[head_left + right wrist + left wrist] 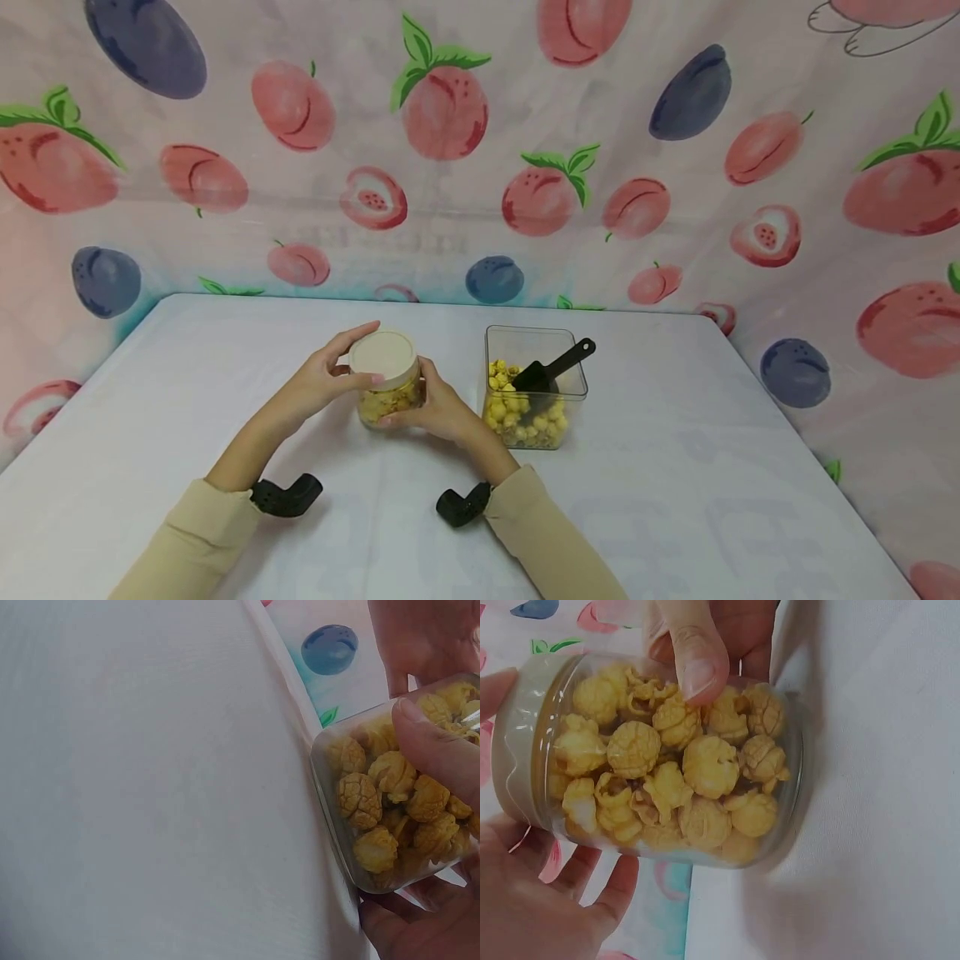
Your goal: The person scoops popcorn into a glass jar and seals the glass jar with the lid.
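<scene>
A small clear jar (387, 396) of yellow popcorn stands on the white table (187, 392), topped by a cream lid (383, 356). My left hand (330, 379) curls over the lid's rim, fingers and thumb around it. My right hand (435, 408) grips the jar's body from the right. In the left wrist view the jar (667, 761) fills the frame with the lid (521, 742) at left, and a right-hand thumb (697, 660) presses its wall. The right wrist view shows the jar's base (390, 802) held between thumb (435, 746) and fingers.
To the right stands a clear square tub (532, 392) holding more popcorn and a black scoop (555, 371). A fruit-print cloth (480, 150) walls off the back and both sides. Bare tabletop lies in front and to the left.
</scene>
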Demonstrator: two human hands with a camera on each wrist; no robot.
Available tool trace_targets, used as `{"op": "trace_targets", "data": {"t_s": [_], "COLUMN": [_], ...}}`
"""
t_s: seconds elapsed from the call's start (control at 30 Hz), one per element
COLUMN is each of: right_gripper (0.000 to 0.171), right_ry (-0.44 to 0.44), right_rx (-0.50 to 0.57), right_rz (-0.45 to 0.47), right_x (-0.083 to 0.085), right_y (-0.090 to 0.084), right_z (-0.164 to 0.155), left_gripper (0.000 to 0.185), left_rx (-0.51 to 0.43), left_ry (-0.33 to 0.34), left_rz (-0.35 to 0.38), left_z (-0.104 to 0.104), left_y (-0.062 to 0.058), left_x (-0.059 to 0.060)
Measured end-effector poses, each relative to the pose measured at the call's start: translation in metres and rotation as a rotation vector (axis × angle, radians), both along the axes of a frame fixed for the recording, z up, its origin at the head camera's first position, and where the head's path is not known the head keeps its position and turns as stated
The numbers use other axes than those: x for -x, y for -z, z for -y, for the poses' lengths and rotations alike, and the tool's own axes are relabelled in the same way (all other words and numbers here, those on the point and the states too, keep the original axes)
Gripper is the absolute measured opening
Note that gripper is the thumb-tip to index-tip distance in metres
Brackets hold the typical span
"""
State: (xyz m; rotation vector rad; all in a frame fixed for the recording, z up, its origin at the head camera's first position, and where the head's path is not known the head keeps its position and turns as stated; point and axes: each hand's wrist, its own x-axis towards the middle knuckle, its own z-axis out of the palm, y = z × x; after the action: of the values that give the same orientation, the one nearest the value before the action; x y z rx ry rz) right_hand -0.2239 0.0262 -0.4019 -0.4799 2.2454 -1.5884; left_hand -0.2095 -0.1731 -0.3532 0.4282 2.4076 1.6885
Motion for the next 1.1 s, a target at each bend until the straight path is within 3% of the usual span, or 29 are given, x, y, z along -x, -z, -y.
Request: {"op": "trace_targets", "data": {"t_s": [0.27, 0.5, 0.63, 0.87, 1.1], "right_gripper": [0.092, 0.091, 0.09, 0.091, 0.092], "right_ry": [0.003, 0.005, 0.009, 0.018, 0.015], "right_rx": [-0.003, 0.003, 0.026, 0.03, 0.025], "right_rz": [-0.008, -0.006, 0.002, 0.028, 0.028], "right_x": [0.001, 0.002, 0.0, -0.001, -0.001], "right_y": [0.002, 0.003, 0.002, -0.001, -0.003], "right_z": [0.0, 0.0, 0.001, 0.001, 0.001], "left_gripper": [0.073, 0.075, 0.072, 0.069, 0.071], "left_rx": [0.017, 0.034, 0.024, 0.02, 0.022], "left_ry": [-0.005, -0.095, -0.111, -0.072, 0.01], "left_rz": [-0.065, -0.125, -0.142, -0.144, -0.095], "left_z": [-0.001, -0.006, -0.008, -0.004, 0.002], "left_y": [0.001, 0.003, 0.004, 0.006, 0.007], "left_x": [0.0, -0.007, -0.008, -0.004, 0.001]}}
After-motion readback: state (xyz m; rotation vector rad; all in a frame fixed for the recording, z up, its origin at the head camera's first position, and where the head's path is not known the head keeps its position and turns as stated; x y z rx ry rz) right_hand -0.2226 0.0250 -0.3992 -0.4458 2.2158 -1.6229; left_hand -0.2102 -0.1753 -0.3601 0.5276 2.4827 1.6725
